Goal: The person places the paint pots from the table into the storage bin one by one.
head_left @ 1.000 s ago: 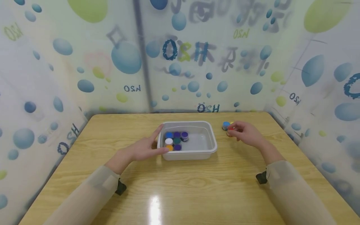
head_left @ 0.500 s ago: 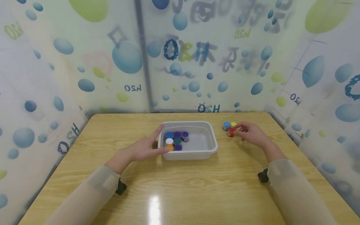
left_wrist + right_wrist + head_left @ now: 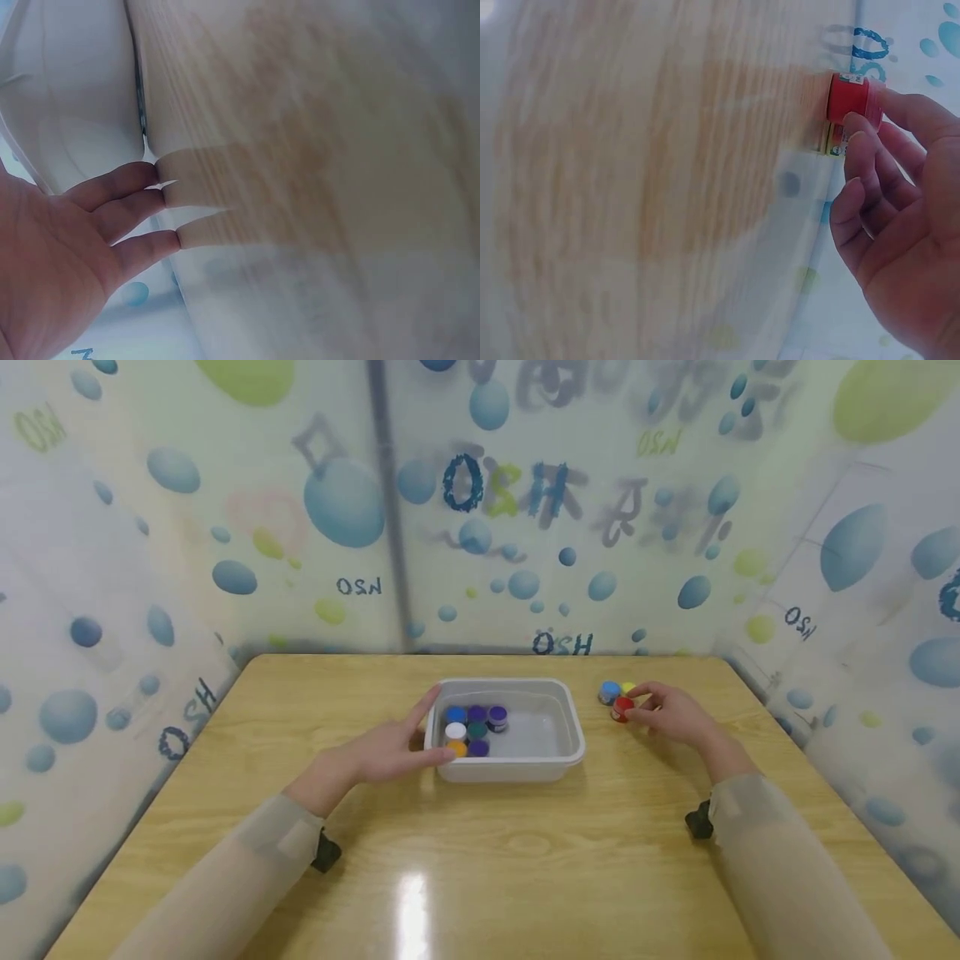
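Observation:
A white plastic box stands mid-table with small lidded paint jars, among them white, orange and purple ones, grouped at its left end. My left hand rests against that end, thumb along the front rim and forefinger reaching to the back corner. In the left wrist view its other fingers are straight. To the right of the box, my right hand pinches the edge of a red paint jar with its fingertips. Close behind the red jar are a blue jar and a partly hidden yellow jar.
The wooden table runs back to a patterned curtain wall, with similar walls on both sides. A dark wrist device sits under the left sleeve, another under the right.
A second ago my right hand covered most of the red jar. It has since drawn back slightly to the right, uncovering the jar, with fingertips still at its edge. The left hand holds its place.

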### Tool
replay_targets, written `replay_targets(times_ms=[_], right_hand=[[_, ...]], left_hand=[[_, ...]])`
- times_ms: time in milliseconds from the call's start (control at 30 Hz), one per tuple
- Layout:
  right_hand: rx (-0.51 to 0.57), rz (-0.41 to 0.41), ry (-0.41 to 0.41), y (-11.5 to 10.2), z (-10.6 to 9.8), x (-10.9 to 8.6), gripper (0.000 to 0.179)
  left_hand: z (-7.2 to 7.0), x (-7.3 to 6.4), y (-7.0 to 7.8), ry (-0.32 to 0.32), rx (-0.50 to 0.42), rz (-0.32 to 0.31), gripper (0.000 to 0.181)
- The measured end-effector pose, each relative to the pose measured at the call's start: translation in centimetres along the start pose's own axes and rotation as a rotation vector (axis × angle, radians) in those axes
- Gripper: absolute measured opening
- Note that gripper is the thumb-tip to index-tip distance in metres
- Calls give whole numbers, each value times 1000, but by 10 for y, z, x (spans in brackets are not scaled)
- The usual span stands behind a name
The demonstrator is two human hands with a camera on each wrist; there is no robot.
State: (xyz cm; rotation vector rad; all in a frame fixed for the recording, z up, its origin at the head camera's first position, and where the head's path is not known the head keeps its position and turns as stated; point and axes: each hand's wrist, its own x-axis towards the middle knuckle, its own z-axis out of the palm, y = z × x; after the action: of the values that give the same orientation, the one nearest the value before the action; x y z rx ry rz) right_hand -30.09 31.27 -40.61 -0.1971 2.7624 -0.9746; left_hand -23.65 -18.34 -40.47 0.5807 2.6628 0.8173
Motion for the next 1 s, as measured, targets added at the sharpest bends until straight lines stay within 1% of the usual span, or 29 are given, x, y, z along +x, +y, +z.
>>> replay_targets(times_ms=[300, 500, 667, 800, 1000], right_hand=[[2, 26, -25, -2, -1, 6, 50], [-25, 37, -26, -1, 2, 8, 44], [-33, 12, -17, 0, 4, 4, 42], [-25, -25, -10, -3, 3, -3, 45], [-65, -107, 19, -17, -5, -16, 41]], left_hand=[[-2, 1, 1, -4, 12, 9, 117], [-1, 2, -1, -3, 17, 4, 117], [-1, 2, -1, -5, 14, 2, 117], [-1, 2, -1, -7, 8, 0, 117], [-1, 2, -2, -4, 18, 4, 117]])
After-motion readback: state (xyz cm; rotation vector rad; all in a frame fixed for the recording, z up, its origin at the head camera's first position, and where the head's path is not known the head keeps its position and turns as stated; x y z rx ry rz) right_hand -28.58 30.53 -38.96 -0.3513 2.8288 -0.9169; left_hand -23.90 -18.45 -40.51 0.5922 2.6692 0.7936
